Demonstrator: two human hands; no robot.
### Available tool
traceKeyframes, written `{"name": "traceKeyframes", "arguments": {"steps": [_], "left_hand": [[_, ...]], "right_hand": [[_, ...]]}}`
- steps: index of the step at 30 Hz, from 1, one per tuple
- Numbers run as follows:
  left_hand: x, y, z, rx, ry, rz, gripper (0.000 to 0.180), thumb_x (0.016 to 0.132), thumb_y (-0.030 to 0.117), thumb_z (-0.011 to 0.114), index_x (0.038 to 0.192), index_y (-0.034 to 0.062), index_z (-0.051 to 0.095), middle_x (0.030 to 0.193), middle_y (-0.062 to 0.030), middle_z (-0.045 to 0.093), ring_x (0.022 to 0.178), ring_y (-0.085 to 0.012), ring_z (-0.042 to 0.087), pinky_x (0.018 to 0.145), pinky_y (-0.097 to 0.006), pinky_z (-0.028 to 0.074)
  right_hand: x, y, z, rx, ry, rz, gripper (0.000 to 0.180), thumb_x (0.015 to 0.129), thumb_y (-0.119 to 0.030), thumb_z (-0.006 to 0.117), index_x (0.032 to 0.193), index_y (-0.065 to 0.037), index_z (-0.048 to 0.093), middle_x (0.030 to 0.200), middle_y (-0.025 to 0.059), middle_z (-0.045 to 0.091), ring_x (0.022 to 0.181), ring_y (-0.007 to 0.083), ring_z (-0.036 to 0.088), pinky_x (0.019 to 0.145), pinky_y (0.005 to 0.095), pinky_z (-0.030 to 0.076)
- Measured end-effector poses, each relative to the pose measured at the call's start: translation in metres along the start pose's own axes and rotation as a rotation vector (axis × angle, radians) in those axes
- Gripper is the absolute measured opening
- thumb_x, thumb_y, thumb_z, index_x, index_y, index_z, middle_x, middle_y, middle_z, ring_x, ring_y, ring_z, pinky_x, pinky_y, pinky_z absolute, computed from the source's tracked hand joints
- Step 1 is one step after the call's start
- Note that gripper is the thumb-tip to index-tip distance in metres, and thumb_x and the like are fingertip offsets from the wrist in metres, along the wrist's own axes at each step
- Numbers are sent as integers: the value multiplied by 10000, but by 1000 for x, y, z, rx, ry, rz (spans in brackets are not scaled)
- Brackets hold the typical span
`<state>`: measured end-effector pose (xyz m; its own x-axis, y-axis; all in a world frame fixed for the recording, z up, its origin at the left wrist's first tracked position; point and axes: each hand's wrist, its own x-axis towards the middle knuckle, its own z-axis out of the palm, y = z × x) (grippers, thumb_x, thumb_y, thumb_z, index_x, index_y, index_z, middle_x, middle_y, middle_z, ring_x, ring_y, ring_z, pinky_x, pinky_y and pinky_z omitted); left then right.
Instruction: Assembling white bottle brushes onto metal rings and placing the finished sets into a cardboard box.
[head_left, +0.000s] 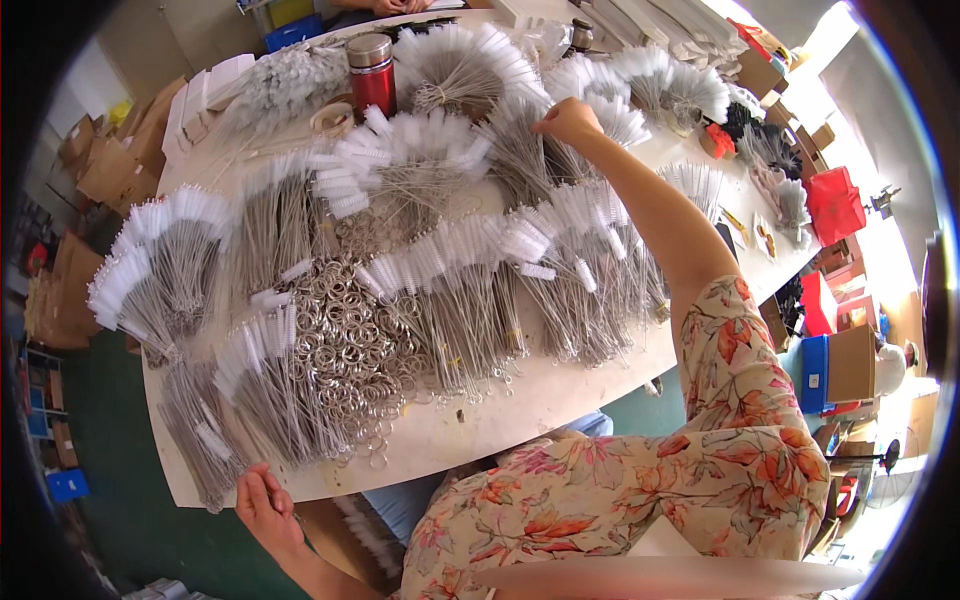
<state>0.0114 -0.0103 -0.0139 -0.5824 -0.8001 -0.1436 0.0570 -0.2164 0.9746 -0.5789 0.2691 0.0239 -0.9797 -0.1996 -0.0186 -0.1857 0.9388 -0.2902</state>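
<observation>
My right arm stretches across the table [430, 425]. At its end, my right hand [572, 122] is closed, fingertips together, at a far bundle of thin wire brushes [517, 150] with white bristle heads. Whatever it pinches is hidden. By the near left edge, my left hand [265, 503] is raised with its fingers curled in; what they hold, if anything, is too small to make out. Closest to it lies a bundle of bare-looking wire stems [198, 425]. A heap of metal split rings [350, 350] spreads between the brush bundles at centre left.
Rows of brush bundles [450, 270] cover much of the table. Toward the back stand a red flask [371, 78] with a metal lid and a tape roll [332, 120]. Another person's hands [400, 6] rest at the far edge. Cardboard boxes [115, 170] are stacked at left.
</observation>
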Motion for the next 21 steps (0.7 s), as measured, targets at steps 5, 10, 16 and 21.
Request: {"name": "traceKeyframes", "arguments": {"steps": [5, 10, 16, 21], "left_hand": [[-6, 1, 1, 18, 29, -16, 218, 948, 184, 442, 931, 5, 564, 692, -3, 458, 474, -26, 308, 374, -166, 216], [-4, -6, 3, -15, -21, -11, 231, 941, 204, 463, 960, 2, 574, 699, 1, 468, 468, -17, 325, 360, -164, 226], [9, -5, 42, -32, -122, 101, 262, 934, 205, 469, 940, -28, 589, 674, -1, 444, 500, -28, 318, 400, -171, 226], [8, 12, 88, 31, -217, 165, 255, 919, 169, 489, 920, -47, 623, 649, 25, 430, 502, -16, 290, 415, -171, 201]], "right_hand": [[14, 12, -4, 234, 208, 35, 267, 636, -307, 725, 845, -142, 702, 873, 89, 669, 817, 243, 639, 757, 346, 492], [9, 13, -21, 388, 124, 19, 243, 646, -270, 706, 803, -84, 709, 811, 118, 669, 777, 227, 631, 740, 329, 484], [-16, -8, -68, 160, 323, -164, 275, 701, -371, 683, 870, -156, 710, 792, 98, 669, 771, 251, 635, 711, 355, 489], [-55, -52, -87, 87, 503, -399, 291, 810, -360, 581, 877, -85, 650, 754, 99, 647, 738, 258, 633, 695, 355, 499]]}}
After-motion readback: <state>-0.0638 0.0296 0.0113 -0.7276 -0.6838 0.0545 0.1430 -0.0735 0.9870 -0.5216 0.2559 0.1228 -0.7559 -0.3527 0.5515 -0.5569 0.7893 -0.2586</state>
